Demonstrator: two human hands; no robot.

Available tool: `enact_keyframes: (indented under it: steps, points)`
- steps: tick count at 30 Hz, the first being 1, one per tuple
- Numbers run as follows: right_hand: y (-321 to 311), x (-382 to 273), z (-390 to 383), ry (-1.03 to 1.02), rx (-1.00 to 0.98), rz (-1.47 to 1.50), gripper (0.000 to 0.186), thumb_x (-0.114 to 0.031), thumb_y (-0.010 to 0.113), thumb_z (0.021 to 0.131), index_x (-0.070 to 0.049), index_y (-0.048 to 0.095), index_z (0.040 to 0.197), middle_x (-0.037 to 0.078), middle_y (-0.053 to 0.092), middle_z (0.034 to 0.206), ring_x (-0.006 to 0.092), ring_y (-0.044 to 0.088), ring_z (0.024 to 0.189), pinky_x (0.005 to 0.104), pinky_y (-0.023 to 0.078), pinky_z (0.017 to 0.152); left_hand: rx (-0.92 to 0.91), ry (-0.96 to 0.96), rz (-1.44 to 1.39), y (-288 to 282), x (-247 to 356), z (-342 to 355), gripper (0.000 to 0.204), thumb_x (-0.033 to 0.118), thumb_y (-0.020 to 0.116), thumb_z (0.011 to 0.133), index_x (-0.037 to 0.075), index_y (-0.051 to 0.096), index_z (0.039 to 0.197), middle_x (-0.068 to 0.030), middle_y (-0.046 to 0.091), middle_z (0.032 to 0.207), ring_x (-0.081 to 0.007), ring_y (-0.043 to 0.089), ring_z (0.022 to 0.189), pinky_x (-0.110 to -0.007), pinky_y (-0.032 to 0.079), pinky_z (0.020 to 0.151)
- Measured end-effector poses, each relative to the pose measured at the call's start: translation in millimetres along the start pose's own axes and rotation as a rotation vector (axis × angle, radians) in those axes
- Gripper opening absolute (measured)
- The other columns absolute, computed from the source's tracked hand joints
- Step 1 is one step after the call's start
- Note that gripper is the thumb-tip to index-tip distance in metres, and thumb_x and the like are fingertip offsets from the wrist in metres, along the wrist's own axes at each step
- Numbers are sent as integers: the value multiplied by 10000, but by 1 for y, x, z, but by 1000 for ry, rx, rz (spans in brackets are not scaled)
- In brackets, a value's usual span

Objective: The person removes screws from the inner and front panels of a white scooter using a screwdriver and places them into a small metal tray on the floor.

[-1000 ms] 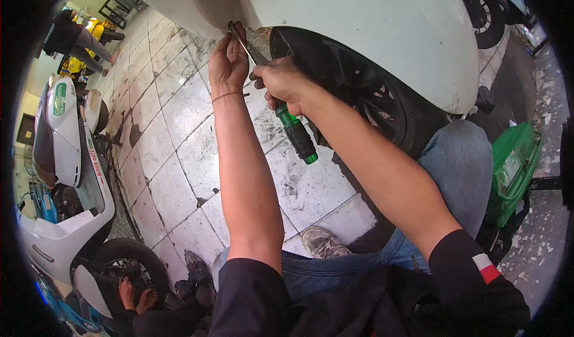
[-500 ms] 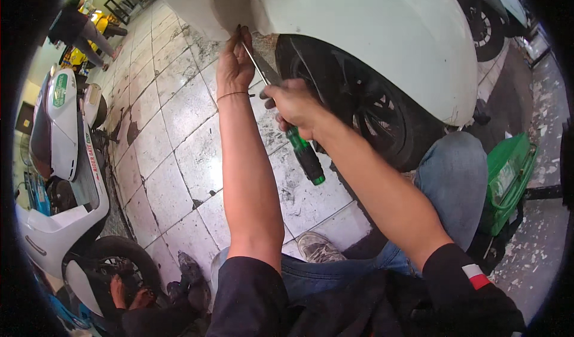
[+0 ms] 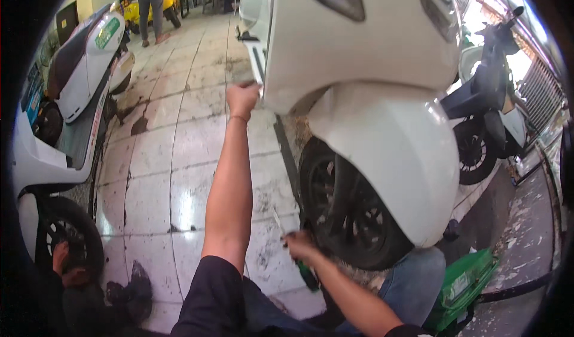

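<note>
A white scooter [image 3: 365, 50] stands in front of me, its front fender [image 3: 394, 151] curving over a black front wheel [image 3: 341, 211]. My left hand [image 3: 243, 101] is stretched far forward, fingers curled against the left edge of the scooter's body near the footboard [image 3: 257, 62]. Whatever its fingertips hold is hidden. Low beside the wheel, my right hand [image 3: 304, 247] is closed on a screwdriver [image 3: 308, 275] with a green and black handle. Its metal shaft points up and left over the floor tiles, touching nothing.
Another white scooter [image 3: 86, 80] stands at left, with a co-worker's hands [image 3: 63, 259] by its wheel. A green bag or case [image 3: 466, 286] lies right of my knee. A dark scooter [image 3: 484, 104] stands at right. Far back, a person [image 3: 149, 5] stands by a yellow scooter [image 3: 128, 8].
My view has lifted. The right hand has drawn the screwdriver down and away from the scooter's panel. My left hand has left the screwdriver's tip and now lies at the body's left edge.
</note>
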State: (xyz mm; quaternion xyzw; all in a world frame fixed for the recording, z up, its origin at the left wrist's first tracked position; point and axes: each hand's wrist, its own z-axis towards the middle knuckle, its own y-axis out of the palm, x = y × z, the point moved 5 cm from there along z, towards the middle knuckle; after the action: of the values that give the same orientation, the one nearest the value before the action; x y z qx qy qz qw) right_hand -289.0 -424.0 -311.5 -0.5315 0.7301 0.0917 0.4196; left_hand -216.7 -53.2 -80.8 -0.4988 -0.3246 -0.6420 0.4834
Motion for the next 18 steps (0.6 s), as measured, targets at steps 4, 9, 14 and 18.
enact_keyframes:
  steps: [4,9,14,18]
  points:
    - [4,-8,-48,37,-172,-2,306,-330,533,916,-67,647,1022,55,636,755,139,522,506,336,406,431,-232,-108,149,7,-12,1,408,271,683,714,-69,691,939,-78,671,768,-145,591,683,-313,467,630]
    - [-18,-30,-110,-160,-242,-100,364,-336,482,941,-32,616,1088,118,665,904,248,613,861,367,459,780,-306,-75,-69,5,-23,-22,273,160,612,795,26,686,1021,-2,621,803,-78,497,718,-262,406,631]
    - [-109,-73,-218,-343,-288,-90,337,-320,433,991,-20,576,1046,82,622,871,171,571,834,335,462,756,-326,-95,-295,18,-63,-39,283,233,548,905,66,599,1128,1,615,950,-107,540,853,-285,430,698]
    - [-236,-120,-317,-592,-191,55,339,-278,495,975,-1,566,1157,93,639,905,147,595,877,294,493,764,-393,-41,-172,-28,-50,-13,300,229,457,942,42,543,1160,-71,551,1124,-216,561,1077,-334,486,820]
